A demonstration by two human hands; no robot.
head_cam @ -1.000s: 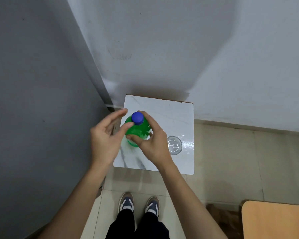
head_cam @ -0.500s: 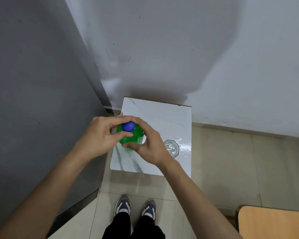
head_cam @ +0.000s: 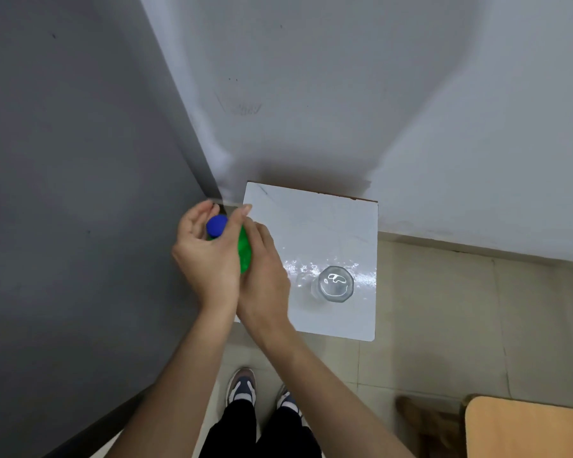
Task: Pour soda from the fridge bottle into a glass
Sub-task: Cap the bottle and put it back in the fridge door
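Bottle (head_cam: 244,249), green, stands upright at frame centre-left over the counter (head_cam: 311,209), its blue cap (head_cam: 217,225) pointing at the camera. Left hand (head_cam: 209,256) curls around the cap; right hand (head_cam: 265,276) clasps the body. Glass (head_cam: 335,284) stands lower right.

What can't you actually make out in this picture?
- Head view: green bottle body and label, mostly covered by both hands.
- Whether the blue cap is loosened: left hand wraps it.
- Whether the glass holds anything: too clear to tell.
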